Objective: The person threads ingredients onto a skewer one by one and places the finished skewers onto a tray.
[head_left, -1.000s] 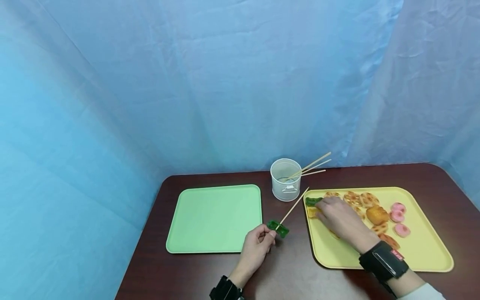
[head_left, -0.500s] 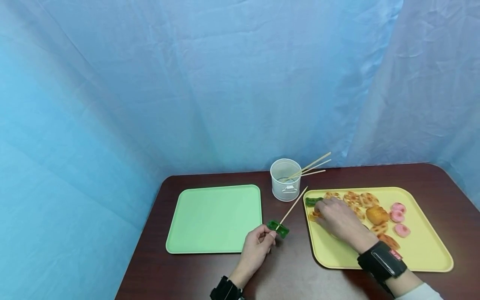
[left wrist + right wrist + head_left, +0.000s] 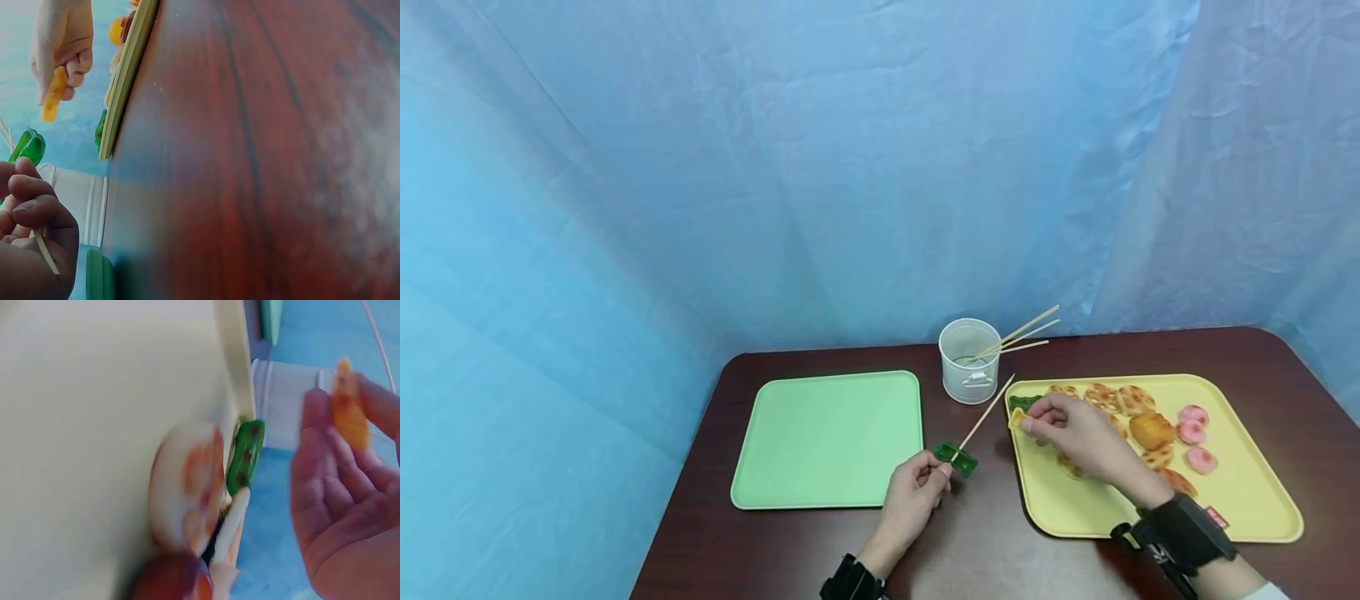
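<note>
My left hand (image 3: 912, 500) pinches a thin wooden skewer (image 3: 988, 417) that slants up to the right. A green pepper piece (image 3: 961, 462) is threaded on it, close by my fingertips; the skewer's lower end (image 3: 47, 253) pokes out below the fingers in the left wrist view. Over the left side of the yellow tray (image 3: 1247, 500), my right hand (image 3: 1078, 437) holds a yellow-orange food piece (image 3: 349, 415) between thumb and fingers. That piece is lifted off the tray. Another green pepper piece (image 3: 1024, 403) lies at the tray's left edge, partly behind it.
Several browned round slices (image 3: 1137, 400), a golden chunk (image 3: 1152, 431) and pink rounds (image 3: 1191, 431) lie on the yellow tray. A clear bucket (image 3: 961, 383) with several skewers (image 3: 1030, 325) stands at the back. A green tray (image 3: 827, 442) lies to the left on the brown table (image 3: 985, 550).
My right hand has picked up the yellow-orange piece from the tray and raised it, its wrist turning. My left hand keeps its hold on the skewer with the green pepper piece.
</note>
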A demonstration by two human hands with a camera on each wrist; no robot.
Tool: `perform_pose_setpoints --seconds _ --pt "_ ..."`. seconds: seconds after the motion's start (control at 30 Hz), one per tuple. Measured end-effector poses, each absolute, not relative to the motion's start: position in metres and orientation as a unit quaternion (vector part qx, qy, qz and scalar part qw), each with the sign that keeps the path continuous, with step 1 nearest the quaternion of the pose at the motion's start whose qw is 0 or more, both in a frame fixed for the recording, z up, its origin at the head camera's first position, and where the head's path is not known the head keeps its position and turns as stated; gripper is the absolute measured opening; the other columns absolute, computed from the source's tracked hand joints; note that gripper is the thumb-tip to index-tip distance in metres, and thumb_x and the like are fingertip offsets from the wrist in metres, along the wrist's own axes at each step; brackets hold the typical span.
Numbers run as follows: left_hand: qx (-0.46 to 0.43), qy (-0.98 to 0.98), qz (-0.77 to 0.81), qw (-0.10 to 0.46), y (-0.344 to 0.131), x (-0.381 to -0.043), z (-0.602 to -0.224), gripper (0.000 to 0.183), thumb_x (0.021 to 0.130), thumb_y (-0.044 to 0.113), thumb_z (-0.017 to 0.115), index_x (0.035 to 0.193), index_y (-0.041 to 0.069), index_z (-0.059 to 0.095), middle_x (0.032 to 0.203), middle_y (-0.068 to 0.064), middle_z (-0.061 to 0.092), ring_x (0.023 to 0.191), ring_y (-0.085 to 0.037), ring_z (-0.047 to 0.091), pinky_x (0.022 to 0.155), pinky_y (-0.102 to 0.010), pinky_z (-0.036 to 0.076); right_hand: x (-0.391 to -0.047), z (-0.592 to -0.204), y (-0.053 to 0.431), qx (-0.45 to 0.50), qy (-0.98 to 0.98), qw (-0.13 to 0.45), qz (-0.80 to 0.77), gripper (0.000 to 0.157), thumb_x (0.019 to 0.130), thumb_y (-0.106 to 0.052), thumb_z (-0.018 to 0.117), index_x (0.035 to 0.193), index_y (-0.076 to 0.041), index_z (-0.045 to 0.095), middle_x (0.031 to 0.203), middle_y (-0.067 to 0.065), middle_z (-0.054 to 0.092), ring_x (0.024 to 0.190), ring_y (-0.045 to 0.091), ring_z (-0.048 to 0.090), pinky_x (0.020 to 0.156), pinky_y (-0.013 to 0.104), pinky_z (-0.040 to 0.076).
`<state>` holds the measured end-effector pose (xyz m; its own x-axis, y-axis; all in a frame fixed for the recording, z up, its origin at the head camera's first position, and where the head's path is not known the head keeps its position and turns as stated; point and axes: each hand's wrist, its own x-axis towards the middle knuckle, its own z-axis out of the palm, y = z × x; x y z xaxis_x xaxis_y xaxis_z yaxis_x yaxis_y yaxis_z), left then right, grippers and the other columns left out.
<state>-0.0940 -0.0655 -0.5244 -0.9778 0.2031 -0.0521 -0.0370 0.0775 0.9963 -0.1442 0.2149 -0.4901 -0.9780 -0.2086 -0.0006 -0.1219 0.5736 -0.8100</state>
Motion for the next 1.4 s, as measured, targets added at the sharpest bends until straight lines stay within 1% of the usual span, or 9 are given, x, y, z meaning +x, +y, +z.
perform_pose_setpoints --seconds 0.1,0.2,0.3,0.4,0.63,0.73,0.9,1.13,1.4 --pt "0.053 0.729 0.676 0.095 -0.064 -0.093 -0.522 0.022 0.101 0.01 0.063 0.095 -0.011 0.063 0.08 -0.027 0.065 0.054 -0.007 0.047 0.049 -0.018 0.039 -0.144 -0.488 0.217 -0.056 0.847 0.059 -0.525 0.035 0.1 -0.037 0.07 0.111 -0.004 0.067 0.093 0.011 0.075 0.08 0.024 0.072 0.068 0.034 0.058" --pt "0.047 0.73 0.674 0.098 -0.063 -0.093 -0.52 0.022 0.101 0.011 0.063 0.095 -0.011 0.063 0.079 -0.024 0.065 0.054 -0.007 0.047 0.048 -0.019 0.038 -0.144 -0.486 0.218 -0.025 0.806 0.076 -0.586 0.042 0.103 -0.034 0.066 0.121 0.004 0.064 0.102 0.015 0.074 0.085 0.024 0.073 0.075 0.036 0.06" --pt "0.044 0.733 0.671 0.099 -0.062 -0.092 -0.519 0.022 0.1 0.011 0.063 0.094 -0.01 0.063 0.077 -0.02 0.065 0.054 -0.007 0.047 0.048 -0.019 0.038 -0.144 -0.483 0.219 -0.002 0.777 0.086 -0.624 0.05 0.105 -0.033 0.062 0.131 0.009 0.058 0.11 0.015 0.071 0.089 0.016 0.072 0.082 0.035 0.06" --pt "0.042 0.737 0.667 0.101 -0.062 -0.092 -0.518 0.022 0.1 0.011 0.064 0.094 -0.01 0.063 0.077 -0.019 0.065 0.054 -0.008 0.047 0.048 -0.019 0.038 -0.146 -0.482 0.22 0.014 0.756 0.089 -0.648 0.056 0.106 -0.035 0.06 0.136 0.011 0.054 0.112 0.013 0.071 0.092 0.011 0.071 0.086 0.034 0.059" --pt "0.049 0.748 0.654 0.105 -0.064 -0.091 -0.519 0.021 0.1 0.011 0.064 0.093 -0.008 0.065 0.08 -0.024 0.067 0.054 -0.006 0.048 0.048 -0.019 0.038 -0.149 -0.481 0.222 0.025 0.723 0.088 -0.685 0.062 0.107 -0.037 0.057 0.143 0.013 0.047 0.121 0.011 0.066 0.101 0.01 0.071 0.094 0.035 0.056" --pt "0.054 0.753 0.647 0.108 -0.064 -0.09 -0.519 0.02 0.1 0.012 0.064 0.092 -0.007 0.066 0.08 -0.024 0.067 0.054 -0.007 0.049 0.048 -0.019 0.039 -0.15 -0.481 0.221 0.029 0.718 0.087 -0.69 0.062 0.107 -0.036 0.057 0.145 0.013 0.046 0.123 0.008 0.065 0.102 0.008 0.07 0.097 0.036 0.055" --pt "0.061 0.757 0.64 0.113 -0.065 -0.089 -0.52 0.019 0.1 0.011 0.063 0.093 -0.006 0.067 0.079 -0.022 0.067 0.054 -0.008 0.049 0.049 -0.019 0.038 -0.15 -0.48 0.217 0.032 0.7 0.087 -0.708 0.061 0.107 -0.033 0.058 0.144 0.014 0.044 0.121 0.003 0.065 0.103 0.009 0.07 0.099 0.037 0.053" --pt "0.064 0.759 0.638 0.114 -0.065 -0.086 -0.52 0.02 0.099 0.011 0.063 0.093 -0.007 0.067 0.079 -0.024 0.067 0.054 -0.003 0.048 0.049 -0.018 0.037 -0.15 -0.478 0.213 0.038 0.675 0.09 -0.732 0.061 0.106 -0.033 0.06 0.143 0.013 0.044 0.125 0.006 0.061 0.106 0.009 0.07 0.102 0.039 0.051" --pt "0.06 0.761 0.636 0.115 -0.066 -0.086 -0.52 0.021 0.1 0.011 0.063 0.092 -0.008 0.066 0.078 -0.023 0.067 0.054 -0.003 0.048 0.049 -0.018 0.037 -0.149 -0.477 0.211 0.039 0.655 0.09 -0.749 0.057 0.105 -0.032 0.062 0.139 0.011 0.046 0.119 0.003 0.066 0.106 0.01 0.07 0.101 0.037 0.052"
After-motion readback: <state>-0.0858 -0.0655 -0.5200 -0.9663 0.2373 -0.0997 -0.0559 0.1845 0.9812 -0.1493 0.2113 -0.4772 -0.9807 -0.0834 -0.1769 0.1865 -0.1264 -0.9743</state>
